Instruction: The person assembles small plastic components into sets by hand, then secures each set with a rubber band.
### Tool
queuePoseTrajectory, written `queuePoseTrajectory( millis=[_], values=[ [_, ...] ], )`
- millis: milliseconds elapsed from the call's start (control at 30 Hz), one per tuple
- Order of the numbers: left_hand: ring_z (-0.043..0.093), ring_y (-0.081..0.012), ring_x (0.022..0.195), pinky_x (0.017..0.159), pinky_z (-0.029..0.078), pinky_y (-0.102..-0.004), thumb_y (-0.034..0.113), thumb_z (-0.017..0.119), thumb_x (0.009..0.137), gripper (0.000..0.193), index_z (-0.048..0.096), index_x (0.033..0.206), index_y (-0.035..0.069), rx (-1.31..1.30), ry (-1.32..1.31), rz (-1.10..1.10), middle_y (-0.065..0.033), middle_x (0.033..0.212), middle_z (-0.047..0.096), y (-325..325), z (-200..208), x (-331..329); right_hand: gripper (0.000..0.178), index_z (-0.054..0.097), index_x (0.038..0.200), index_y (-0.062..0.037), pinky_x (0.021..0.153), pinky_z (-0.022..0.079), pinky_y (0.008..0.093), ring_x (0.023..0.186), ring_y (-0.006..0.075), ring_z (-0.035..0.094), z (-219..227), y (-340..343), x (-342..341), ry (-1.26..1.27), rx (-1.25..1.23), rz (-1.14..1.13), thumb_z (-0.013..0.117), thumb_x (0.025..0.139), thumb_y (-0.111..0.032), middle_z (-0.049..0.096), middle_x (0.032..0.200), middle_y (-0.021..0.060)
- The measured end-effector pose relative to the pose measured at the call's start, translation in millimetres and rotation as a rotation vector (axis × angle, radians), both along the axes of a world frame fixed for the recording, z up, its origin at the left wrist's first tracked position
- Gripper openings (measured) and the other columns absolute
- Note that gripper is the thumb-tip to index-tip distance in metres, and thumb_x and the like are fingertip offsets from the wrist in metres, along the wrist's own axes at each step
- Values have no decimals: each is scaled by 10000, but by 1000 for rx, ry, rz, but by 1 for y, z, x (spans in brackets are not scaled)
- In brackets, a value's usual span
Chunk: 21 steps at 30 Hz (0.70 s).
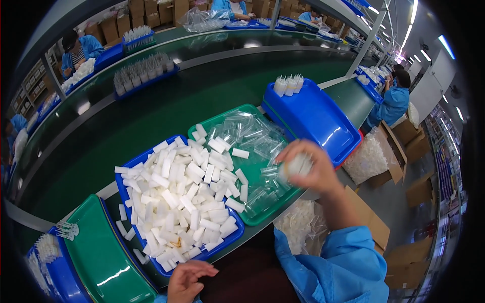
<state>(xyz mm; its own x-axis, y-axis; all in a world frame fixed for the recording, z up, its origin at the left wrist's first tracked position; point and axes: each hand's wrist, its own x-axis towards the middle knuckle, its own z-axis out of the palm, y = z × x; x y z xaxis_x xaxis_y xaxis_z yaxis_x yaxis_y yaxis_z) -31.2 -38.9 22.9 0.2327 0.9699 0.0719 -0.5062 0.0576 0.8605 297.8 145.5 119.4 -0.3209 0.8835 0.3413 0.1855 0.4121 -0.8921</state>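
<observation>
Evidently part-way: some standing bundles [289, 86] occupy the upper blue tray [326, 118], while many white pieces [174, 189] and clear tubes [247, 132] remain loose. The right hand [322, 170] grips a blurred bundle [297, 165] over the green tray [255, 166]; the left hand [188, 284], fingers loosely apart, looks empty.

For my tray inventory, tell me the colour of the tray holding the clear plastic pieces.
That tray is green, showing best in the head view.
</observation>
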Motion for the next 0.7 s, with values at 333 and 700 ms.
queuePoseTrajectory(
  millis=[333,700],
  values=[
    [592,-275,990,888,477,-397,175,612,894,335,483,1128,-28,8,173,195,-201,1126,550,-19,30,-31,534,628,1034,25,719,506,342,801,217,640,-40,232,200,-185,-281,-884,739,756,-417,657,914,143],
    [610,-261,916,841,492,-368,122,563,902,252,478,1107,3,-66,363,646,-182,1070,570,-34,39,-90,334,578,1017,-118,556,478,265,689,116,530,-64,293,208,-153,-310,-1040,693,814,-357,561,808,19]
  ],
)
